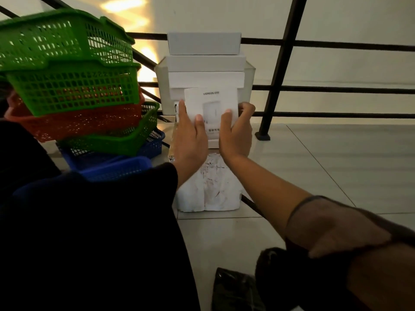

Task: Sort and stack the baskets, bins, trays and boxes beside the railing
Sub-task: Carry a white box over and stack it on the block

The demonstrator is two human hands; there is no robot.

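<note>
A white UGREEN box (211, 102) is gripped between my left hand (190, 135) on its left side and my right hand (237, 131) on its right side. It is held in front of a stack of white boxes (205, 61) that stands against the black railing (280, 70). Below my hands a scuffed white box (211, 187) lies on the tiled floor. At the left leans a tall pile of mesh baskets: two green baskets (67, 63) on top, a red basket (85, 122), another green basket (134, 140) and blue baskets (125, 162) underneath.
A railing post foot (262, 136) sits on the floor right of the box stack. Light floor tiles (325, 164) spread to the right. A dark bundle and a dark packet (235, 288) lie near the bottom edge. My dark clothing fills the lower left.
</note>
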